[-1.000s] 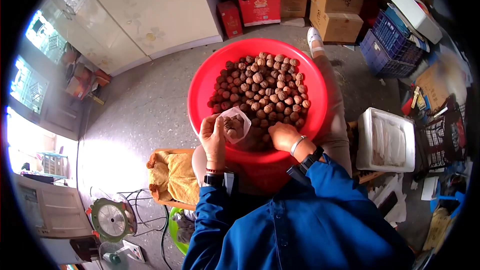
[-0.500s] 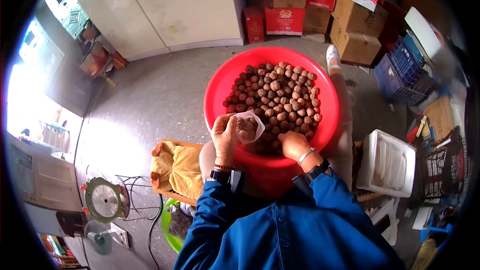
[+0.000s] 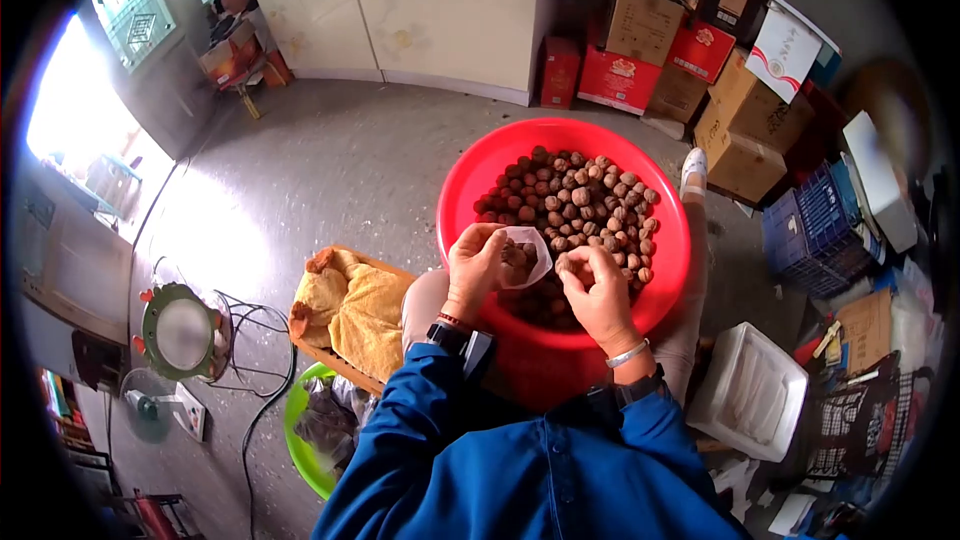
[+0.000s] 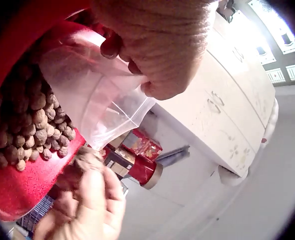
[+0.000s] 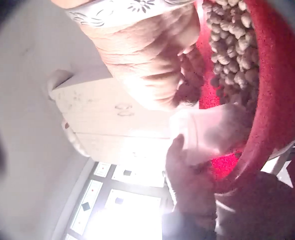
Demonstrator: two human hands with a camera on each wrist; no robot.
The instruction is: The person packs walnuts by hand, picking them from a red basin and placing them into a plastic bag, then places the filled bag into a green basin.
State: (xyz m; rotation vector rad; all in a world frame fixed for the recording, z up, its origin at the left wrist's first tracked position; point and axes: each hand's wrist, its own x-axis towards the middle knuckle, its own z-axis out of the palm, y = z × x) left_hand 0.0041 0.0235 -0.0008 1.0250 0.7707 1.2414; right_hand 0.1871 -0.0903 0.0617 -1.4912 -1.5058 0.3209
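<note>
A wide red plastic basin (image 3: 462,185) stands between the person's knees, with a heap of brown walnuts (image 3: 582,198) in it. Over its near side, the left hand (image 3: 474,272) pinches the rim of a clear plastic bag (image 4: 82,85), whose mouth is spread. Some walnuts show inside the bag, low in it in the right wrist view. The right hand (image 3: 606,300) is close beside the bag's mouth, fingers curled around a walnut (image 4: 86,161). Its palm side is partly hidden in the head view.
To the left are a stool with a yellow cloth (image 3: 365,305), a green basin (image 3: 300,430) and a round fan (image 3: 180,332) with cables. A white foam box (image 3: 745,390) lies at the right, near blue crates (image 3: 815,230). Stacked cartons (image 3: 745,135) stand behind the red basin.
The right hand has risen out of the walnut heap and come to the bag's mouth with a walnut. The left hand still holds the bag. The head view has shifted, moving the scene rightward and down.
</note>
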